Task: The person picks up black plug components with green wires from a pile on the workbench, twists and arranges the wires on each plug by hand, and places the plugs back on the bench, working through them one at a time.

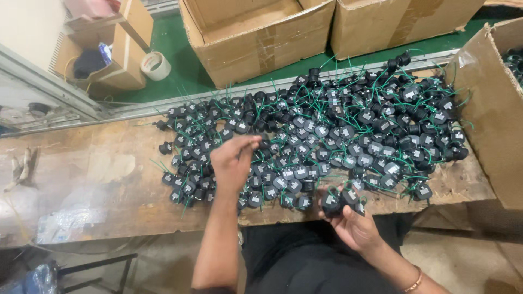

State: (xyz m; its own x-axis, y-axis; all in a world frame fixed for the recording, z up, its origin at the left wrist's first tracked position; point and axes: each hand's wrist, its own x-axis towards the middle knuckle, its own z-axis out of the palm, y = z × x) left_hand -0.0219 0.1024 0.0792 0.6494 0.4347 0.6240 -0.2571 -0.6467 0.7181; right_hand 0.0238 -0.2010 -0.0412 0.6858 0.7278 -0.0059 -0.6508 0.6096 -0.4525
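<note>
You are looking down at a worn wooden desk [98, 179] covered from its centre out to 2 o'clock by a wide pile of small black parts with green wires [348, 130]. Your left hand [234, 160] hovers over the pile's near left edge, at about 7 o'clock from its middle, fingertips pinched together on something too small to make out. Your right hand [348, 218] sits at 5 o'clock, at the desk's near edge, palm up, fingers curled around a few of the same black parts [340, 200]. The two hands are apart. Open cardboard boxes [256, 32] stand on the green floor at 12 o'clock, another box [490, 109] at 3 o'clock, and a roll of tape [155, 65] at 11 o'clock.
</note>
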